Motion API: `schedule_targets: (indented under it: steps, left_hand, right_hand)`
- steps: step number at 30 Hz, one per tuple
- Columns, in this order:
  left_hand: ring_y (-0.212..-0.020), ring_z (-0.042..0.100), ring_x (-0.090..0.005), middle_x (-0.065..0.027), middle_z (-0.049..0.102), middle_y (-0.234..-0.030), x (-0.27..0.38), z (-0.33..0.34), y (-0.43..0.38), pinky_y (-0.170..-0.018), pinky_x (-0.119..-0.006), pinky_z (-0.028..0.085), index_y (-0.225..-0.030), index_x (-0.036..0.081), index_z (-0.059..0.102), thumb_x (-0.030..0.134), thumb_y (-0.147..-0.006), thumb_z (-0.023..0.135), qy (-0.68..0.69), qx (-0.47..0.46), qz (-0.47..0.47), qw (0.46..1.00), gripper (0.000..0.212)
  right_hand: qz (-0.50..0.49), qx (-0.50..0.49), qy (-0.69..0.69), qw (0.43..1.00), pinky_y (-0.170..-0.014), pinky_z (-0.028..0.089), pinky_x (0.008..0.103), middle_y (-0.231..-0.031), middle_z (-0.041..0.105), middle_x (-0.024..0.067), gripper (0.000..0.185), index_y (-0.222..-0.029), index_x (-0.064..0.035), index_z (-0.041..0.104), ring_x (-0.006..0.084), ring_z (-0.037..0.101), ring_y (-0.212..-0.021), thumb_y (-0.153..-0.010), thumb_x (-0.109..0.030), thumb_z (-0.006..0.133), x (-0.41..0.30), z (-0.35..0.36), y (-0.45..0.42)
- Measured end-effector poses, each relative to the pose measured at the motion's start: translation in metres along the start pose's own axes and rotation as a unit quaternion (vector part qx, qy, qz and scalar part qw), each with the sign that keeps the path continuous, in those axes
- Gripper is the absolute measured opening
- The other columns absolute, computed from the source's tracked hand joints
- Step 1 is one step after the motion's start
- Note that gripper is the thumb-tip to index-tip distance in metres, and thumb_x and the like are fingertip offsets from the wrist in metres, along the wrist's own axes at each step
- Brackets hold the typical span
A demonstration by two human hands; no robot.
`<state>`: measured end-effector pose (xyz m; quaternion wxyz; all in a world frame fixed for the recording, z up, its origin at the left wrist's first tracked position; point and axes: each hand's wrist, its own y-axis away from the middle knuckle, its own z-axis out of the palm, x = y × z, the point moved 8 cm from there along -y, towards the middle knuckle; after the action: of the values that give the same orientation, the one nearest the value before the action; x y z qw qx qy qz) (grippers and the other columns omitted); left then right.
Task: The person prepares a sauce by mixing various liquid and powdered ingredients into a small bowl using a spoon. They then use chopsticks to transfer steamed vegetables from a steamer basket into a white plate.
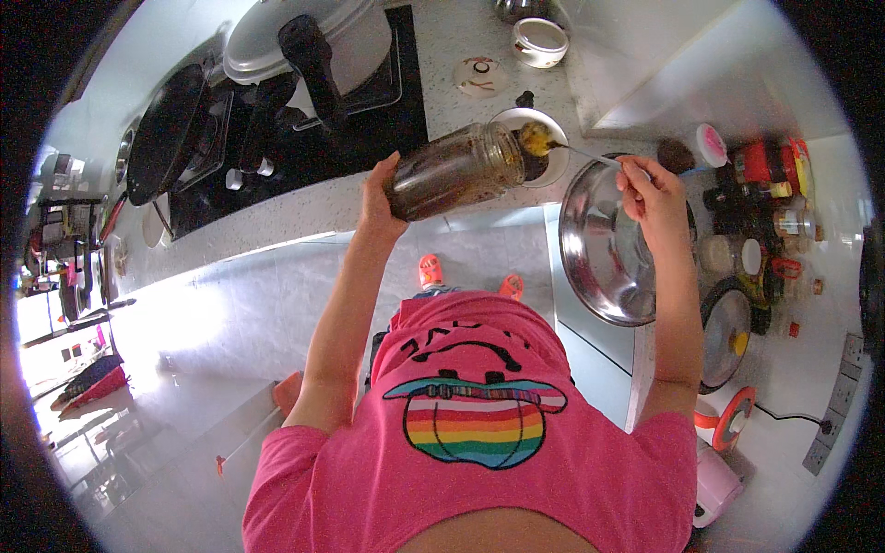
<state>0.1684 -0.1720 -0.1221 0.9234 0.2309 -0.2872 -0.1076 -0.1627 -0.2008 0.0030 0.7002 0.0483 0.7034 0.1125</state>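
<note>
My left hand [382,197] grips the base of a large glass jar [453,169] with dark brown contents. The jar is tipped on its side, and its open mouth points right, over the near part of a white bowl [561,153]. Between the fingers of my right hand [648,190] is the handle of a metal spoon [588,153]. A yellowish-brown lump [536,138] covers the spoon's head, just outside the jar's mouth and above the bowl. Something dark shows inside the bowl, partly hidden by the jar and the spoon.
Below my right hand sits a wide stainless steel basin [598,256]. At left, a black cooktop [387,131] bears a lidded pot [256,41] and a dark frying pan [166,138]. A white lidded container [541,43] stands at the back. Seasoning jars [733,254] line the right wall.
</note>
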Motion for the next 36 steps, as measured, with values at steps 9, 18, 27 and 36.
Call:
schedule_targets:
  steps: [9, 18, 27, 36]
  left_hand:
    - [-0.073, 0.061, -0.0238, -0.011, 0.061, -0.082, -0.011, 0.022, -0.005, -0.071, -0.038, 0.05, -0.089, 0.003, 0.058, 0.036, -0.079, 0.054, -0.033, -0.031, -0.022, 0.999, 0.035]
    - [-0.076, 0.062, -0.0247, -0.0122, 0.062, -0.086, -0.01, 0.026, 0.001, -0.072, -0.039, 0.05, -0.092, 0.003, 0.057, 0.036, -0.079, 0.053, -0.054, -0.018, -0.039, 0.998, 0.035]
    - [-0.079, 0.061, -0.0274, -0.0138, 0.061, -0.09, -0.011, -0.001, -0.018, -0.073, -0.042, 0.05, -0.094, 0.003, 0.056, 0.037, -0.079, 0.052, 0.007, -0.017, -0.022, 1.0, 0.037]
    - [-0.081, 0.06, -0.0265, -0.0139, 0.059, -0.09, -0.008, -0.007, -0.019, -0.075, -0.041, 0.048, -0.093, 0.003, 0.054, 0.035, -0.079, 0.053, 0.038, -0.03, -0.027, 0.998, 0.034]
  right_hand:
    - [-0.104, -0.121, 0.225, 0.961, -0.037, 0.038, 0.0245, -0.065, 0.06, 0.0068, 0.017, -0.095, 0.0006, 0.06, 0.0085, 0.047, -0.038, -0.085, -0.012, 0.053, -0.015, 0.108, -0.004]
    - [0.144, -0.182, 0.115, 0.966, -0.032, 0.026, 0.0201, -0.064, 0.056, 0.005, 0.013, -0.087, 0.0043, 0.058, 0.0049, 0.038, -0.036, -0.084, -0.007, 0.053, 0.032, 0.101, -0.025]
    - [0.128, -0.175, 0.005, 0.976, -0.034, 0.023, 0.0196, -0.07, 0.059, 0.0075, 0.019, -0.09, 0.0023, 0.058, 0.0044, 0.033, -0.038, -0.084, -0.015, 0.055, 0.023, 0.062, -0.03]
    - [0.071, -0.071, 0.019, 0.995, -0.035, 0.023, 0.0174, -0.073, 0.059, 0.0067, 0.021, -0.095, 0.006, 0.057, 0.0034, 0.034, -0.04, -0.084, -0.013, 0.055, -0.003, 0.003, -0.037]
